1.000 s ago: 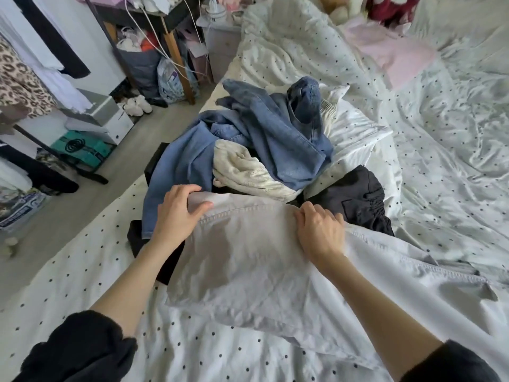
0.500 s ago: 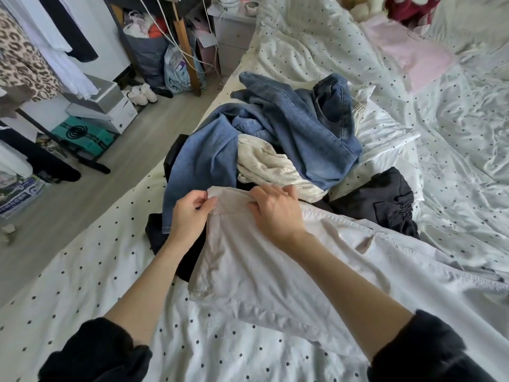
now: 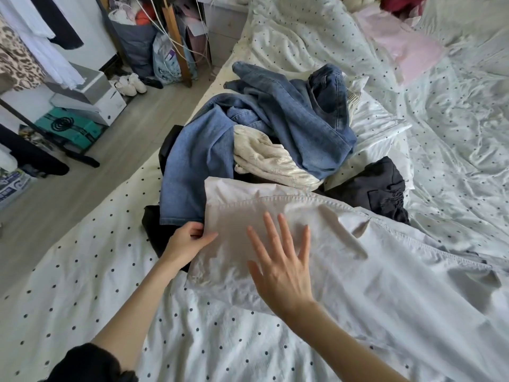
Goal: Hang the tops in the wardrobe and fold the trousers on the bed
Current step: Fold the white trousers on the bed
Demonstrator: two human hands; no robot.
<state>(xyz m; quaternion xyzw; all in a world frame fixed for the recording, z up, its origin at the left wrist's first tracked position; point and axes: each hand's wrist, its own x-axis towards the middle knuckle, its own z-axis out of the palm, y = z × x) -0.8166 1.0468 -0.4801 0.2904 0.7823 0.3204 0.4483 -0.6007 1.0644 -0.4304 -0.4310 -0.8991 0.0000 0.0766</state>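
While the left hand point(image 3: 190, 238) pinches the edge of the pale trousers point(image 3: 344, 260) on the bed point(image 3: 82, 285), the right hand point(image 3: 281, 267) lies flat on them, fingers spread.

white shoes point(image 3: 130, 83), teal box point(image 3: 68, 128), pink pillow point(image 3: 405, 48)

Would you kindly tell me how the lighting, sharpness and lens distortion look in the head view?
Head view: soft, even daylight with no glare; the right hand casts only a faint shadow on the pale trousers; both it and the left hand are sharp; wide-angle bending curves the floor and bed edge.
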